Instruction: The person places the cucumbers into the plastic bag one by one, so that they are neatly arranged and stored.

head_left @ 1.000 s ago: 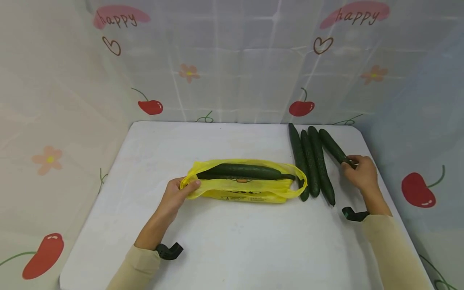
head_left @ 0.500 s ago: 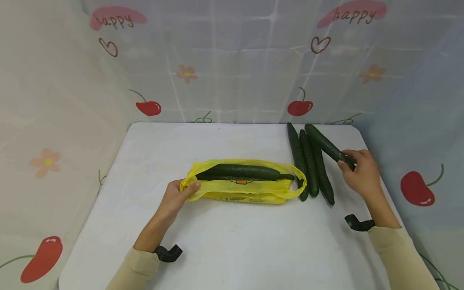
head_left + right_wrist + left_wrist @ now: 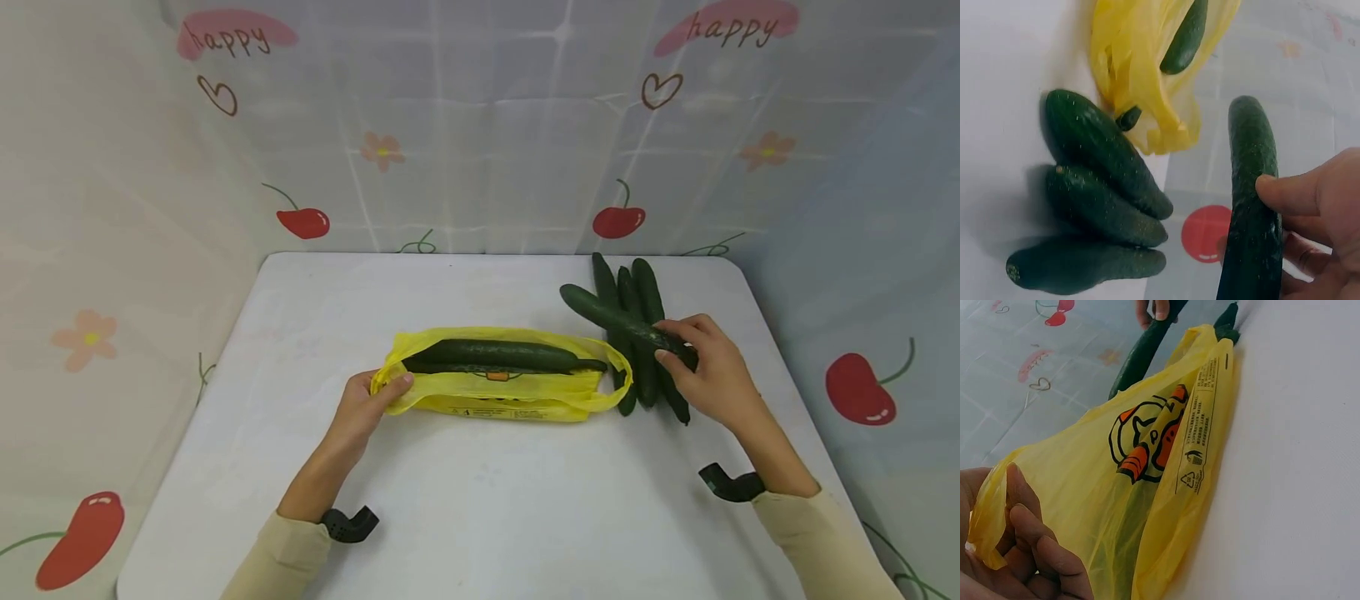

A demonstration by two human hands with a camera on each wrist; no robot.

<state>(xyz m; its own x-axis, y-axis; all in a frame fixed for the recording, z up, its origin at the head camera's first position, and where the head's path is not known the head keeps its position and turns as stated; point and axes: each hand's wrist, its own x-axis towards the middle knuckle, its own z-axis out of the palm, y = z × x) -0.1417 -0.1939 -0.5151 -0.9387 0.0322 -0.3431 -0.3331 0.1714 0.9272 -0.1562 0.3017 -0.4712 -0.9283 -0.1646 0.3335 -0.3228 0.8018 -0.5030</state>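
Observation:
A yellow plastic bag (image 3: pixel 525 405) lies sideways at the middle of the white table, its mouth spread lengthwise. Inside shows a dark green cucumber (image 3: pixel 495 355), its thin stem end toward the bag's right handle. My left hand (image 3: pixel 369 403) pinches the bag's left edge between thumb and fingers; the left wrist view shows the film (image 3: pixel 988 519) bunched there. My right hand (image 3: pixel 712 371) grips another cucumber (image 3: pixel 600 312) near one end, thumb on one side and fingers on the other. That cucumber slants above three others, its free end pointing up-left past the bag's right end.
Three cucumbers (image 3: pixel 1104 150) lie side by side on the table right of the bag, close to its handle end. Printed white curtains (image 3: pixel 480 150) surround the white table (image 3: pixel 480 508) at the back and sides.
My right hand has lifted the rightmost cucumber and carried it left over the other three, turning it flatter. The left hand and the bag stay almost where they were.

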